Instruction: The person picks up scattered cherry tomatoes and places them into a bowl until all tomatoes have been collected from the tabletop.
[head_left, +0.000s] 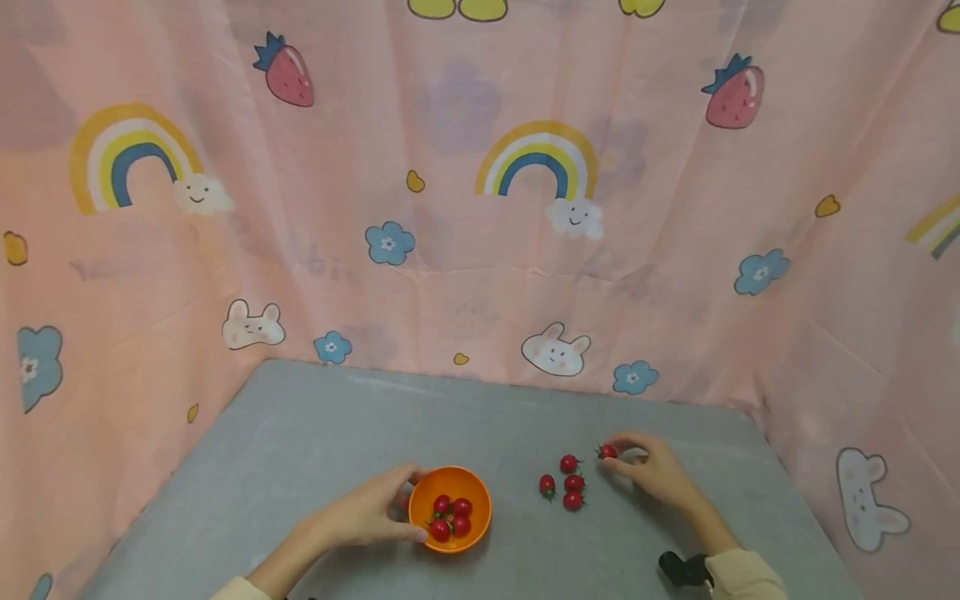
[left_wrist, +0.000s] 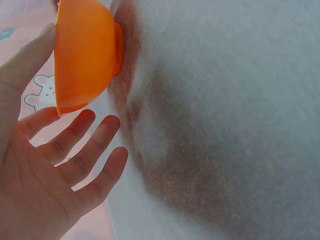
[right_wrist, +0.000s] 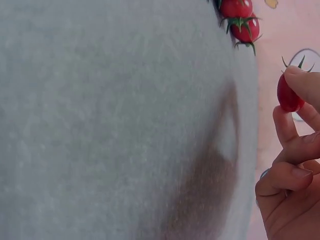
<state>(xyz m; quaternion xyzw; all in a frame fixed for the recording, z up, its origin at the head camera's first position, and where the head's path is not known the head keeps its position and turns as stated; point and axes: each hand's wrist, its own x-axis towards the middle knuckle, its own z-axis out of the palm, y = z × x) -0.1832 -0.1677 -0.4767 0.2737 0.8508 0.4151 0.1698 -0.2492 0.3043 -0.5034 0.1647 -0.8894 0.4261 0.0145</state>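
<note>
An orange bowl (head_left: 486,523) stands on the table with several cherry tomatoes (head_left: 462,506) inside. My left hand (head_left: 371,510) holds the bowl by its left side, thumb and a finger at the rim; the left wrist view has the other fingers (left_wrist: 102,131) spread apart beside it. Between thumb and fingertip, my right hand (head_left: 651,468) pinches one cherry tomato (right_wrist: 287,95) with a green stem, right of a loose group of tomatoes (head_left: 573,482). In the right wrist view this tomato is off the table, and some of the group (right_wrist: 245,29) shows at the top.
The grey table (head_left: 315,433) meets a pink printed curtain (head_left: 450,292) at the back and sides. A black object (head_left: 682,568) is beside the right sleeve (head_left: 742,575), low in the head view.
</note>
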